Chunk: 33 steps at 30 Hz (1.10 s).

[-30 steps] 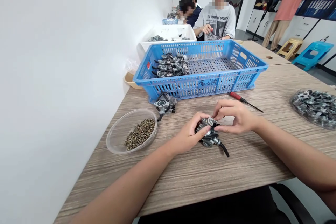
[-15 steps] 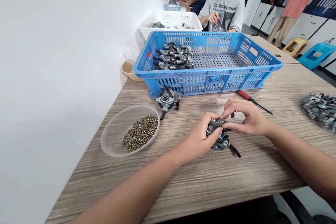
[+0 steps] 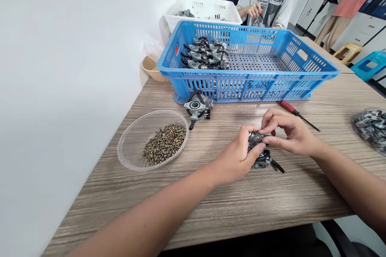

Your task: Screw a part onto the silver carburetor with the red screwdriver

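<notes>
Metal, grey and small, the carburetor part (image 3: 258, 153) sits at centre right of the frame, just above the wood-grain counter (image 3: 211, 209). The left hand (image 3: 238, 160) wraps it from the left, fingers curled round its body and thumb on its near side. The right hand (image 3: 286, 132) meets it from the right, thumb and forefinger pinched on its top. A thin black lever sticks out of the part toward lower right.

Just above the right hand lies a red-handled screwdriver (image 3: 297, 114), apart from the fingers. Left of centre, a clear plastic bowl (image 3: 132, 144) holds a heap of brass-coloured screws (image 3: 164, 148). Between bowl and crate rests another carburetor (image 3: 197, 108). The blue slotted crate (image 3: 250, 84) fills the upper middle, with a cluster of like parts (image 3: 205, 54) in its left end. At the right edge a dish of grey metal pieces (image 3: 372, 126) is partly cut off. Other people sit at the top of the frame.
</notes>
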Each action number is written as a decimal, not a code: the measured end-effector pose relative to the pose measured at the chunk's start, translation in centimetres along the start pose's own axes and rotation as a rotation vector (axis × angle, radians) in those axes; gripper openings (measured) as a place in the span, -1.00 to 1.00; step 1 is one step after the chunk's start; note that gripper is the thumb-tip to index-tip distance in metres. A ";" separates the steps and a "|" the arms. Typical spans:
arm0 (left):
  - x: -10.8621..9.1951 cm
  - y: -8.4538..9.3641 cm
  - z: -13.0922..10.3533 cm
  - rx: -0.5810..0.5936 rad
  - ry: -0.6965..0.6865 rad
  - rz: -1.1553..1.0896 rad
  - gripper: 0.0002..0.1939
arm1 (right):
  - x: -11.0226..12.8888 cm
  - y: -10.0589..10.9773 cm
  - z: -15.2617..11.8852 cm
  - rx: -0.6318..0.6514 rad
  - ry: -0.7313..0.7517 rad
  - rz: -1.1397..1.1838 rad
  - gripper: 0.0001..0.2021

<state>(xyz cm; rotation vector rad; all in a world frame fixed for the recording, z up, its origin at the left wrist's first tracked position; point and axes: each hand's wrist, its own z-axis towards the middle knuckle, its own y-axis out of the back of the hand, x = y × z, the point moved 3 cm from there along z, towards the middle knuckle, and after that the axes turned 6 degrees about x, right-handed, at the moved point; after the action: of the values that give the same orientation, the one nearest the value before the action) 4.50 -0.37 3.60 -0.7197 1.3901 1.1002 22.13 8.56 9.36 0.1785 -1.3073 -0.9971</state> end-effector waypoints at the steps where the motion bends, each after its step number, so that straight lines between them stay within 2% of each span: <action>1: 0.0 0.0 0.0 -0.006 -0.002 0.000 -0.64 | 0.1 0.1 0.0 0.000 0.005 -0.012 -0.89; 5: 0.0 0.0 0.1 -0.015 -0.014 -0.021 -0.70 | 0.2 0.2 0.0 0.000 0.016 -0.058 -0.88; 9: 0.2 0.4 0.2 0.025 -0.015 -0.012 -0.72 | -0.1 0.1 -0.1 0.009 0.044 -0.070 -0.84; 14: 1.1 1.1 0.0 0.094 -0.019 0.036 -0.71 | -0.5 0.2 -0.1 0.063 0.078 0.041 -0.74; 20: 2.0 1.6 -0.2 0.104 -0.034 0.105 -0.65 | -1.4 0.2 -0.4 0.062 0.050 0.136 -0.78; 24: 1.9 1.7 -0.3 0.086 -0.060 0.121 -0.65 | -1.5 -0.2 -0.4 0.009 0.093 0.172 -0.83; 29: 1.9 1.6 -0.4 0.077 -0.101 0.167 -0.66 | -1.4 -0.5 -0.4 -0.017 0.154 0.114 -0.85; 33: 1.9 1.5 -0.5 0.080 -0.081 0.167 -0.66 | -1.4 -0.4 -0.4 -0.022 0.165 0.071 -0.88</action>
<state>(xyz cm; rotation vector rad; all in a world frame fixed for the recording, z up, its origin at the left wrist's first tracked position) 2.69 0.10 2.05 -0.5031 1.4358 1.1830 22.39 9.10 8.00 0.1920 -1.1448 -0.9161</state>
